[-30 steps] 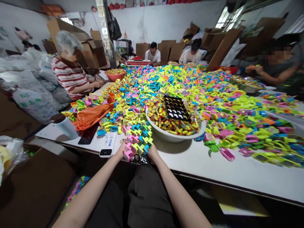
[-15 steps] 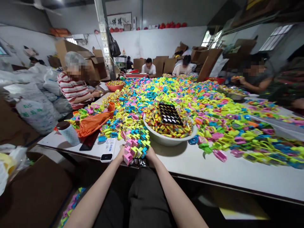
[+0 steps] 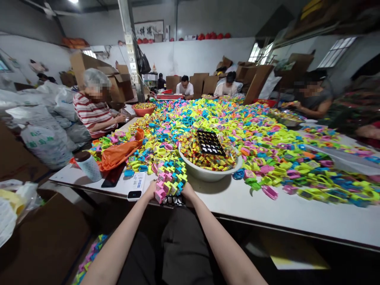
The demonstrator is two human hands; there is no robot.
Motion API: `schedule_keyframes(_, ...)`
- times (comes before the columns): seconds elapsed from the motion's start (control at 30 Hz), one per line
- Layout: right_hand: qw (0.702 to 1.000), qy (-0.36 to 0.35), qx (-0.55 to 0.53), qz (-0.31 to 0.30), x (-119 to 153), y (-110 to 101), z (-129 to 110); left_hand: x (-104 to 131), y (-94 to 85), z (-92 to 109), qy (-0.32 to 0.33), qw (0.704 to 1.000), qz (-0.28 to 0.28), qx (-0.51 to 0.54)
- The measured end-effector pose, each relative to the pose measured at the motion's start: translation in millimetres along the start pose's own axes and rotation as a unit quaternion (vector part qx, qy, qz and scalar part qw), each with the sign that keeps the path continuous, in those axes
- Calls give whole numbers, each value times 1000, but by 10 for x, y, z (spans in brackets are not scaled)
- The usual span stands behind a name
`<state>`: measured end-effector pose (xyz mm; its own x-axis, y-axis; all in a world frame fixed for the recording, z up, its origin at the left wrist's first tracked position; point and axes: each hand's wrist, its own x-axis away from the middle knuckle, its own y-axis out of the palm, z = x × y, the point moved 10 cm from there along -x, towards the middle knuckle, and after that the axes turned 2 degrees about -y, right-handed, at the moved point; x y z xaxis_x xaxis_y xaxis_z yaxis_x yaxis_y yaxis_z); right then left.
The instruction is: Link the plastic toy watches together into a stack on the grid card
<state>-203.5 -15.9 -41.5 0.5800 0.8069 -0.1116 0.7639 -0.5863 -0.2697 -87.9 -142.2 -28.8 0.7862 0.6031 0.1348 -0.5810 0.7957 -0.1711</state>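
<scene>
Left hand (image 3: 151, 190) and right hand (image 3: 187, 190) clamp sides of stacked toy block (image 3: 170, 181) at table (image 3: 267, 211) near edge, squeezing from both sides, likely so loose pieces stay together. White bowl (image 3: 208, 174) of small pieces just behind. Phone (image 3: 134, 194) beside left hand.

Toy pieces (image 3: 170, 180): bright moulded plastic, slightly glossy. Table (image 3: 267, 215): smooth, matt white. Bowl (image 3: 208, 174): smooth white plastic; bag (image 3: 118, 152): shiny orange film.
</scene>
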Motion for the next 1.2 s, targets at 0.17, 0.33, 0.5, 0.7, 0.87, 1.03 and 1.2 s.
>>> schedule_keyframes(0.17, 999, 4, -47, -19, 137, -95, 37, 102, -9, 109, 89, 994, -10, -59)
schedule_keyframes(0.33, 995, 33, 82, 47, 210, -227, 92, 133, -18, 90, 115, 989, 12, -94)
schedule_keyframes(0.5, 993, 47, 95, 60, 209, -223, 61, 121, 18, 104, 113, 984, 2, -136)
schedule_keyframes(0.7, 996, 29, 89, 6, 272, -184, -65, 151, -14, 187, 94, 982, -67, -150)
schedule_keyframes(0.87, 982, -29, 183, 48, 489, -465, -71, -42, -632, 344, 84, 959, 109, -248)
schedule_keyframes(1.03, 961, -77, 257, 61, 574, -508, -140, -370, -750, 461, 37, 903, 227, -362)
schedule_keyframes(1.2, 954, -82, 286, 40, 555, -426, -225, -519, -587, 534, -23, 863, 276, -423)
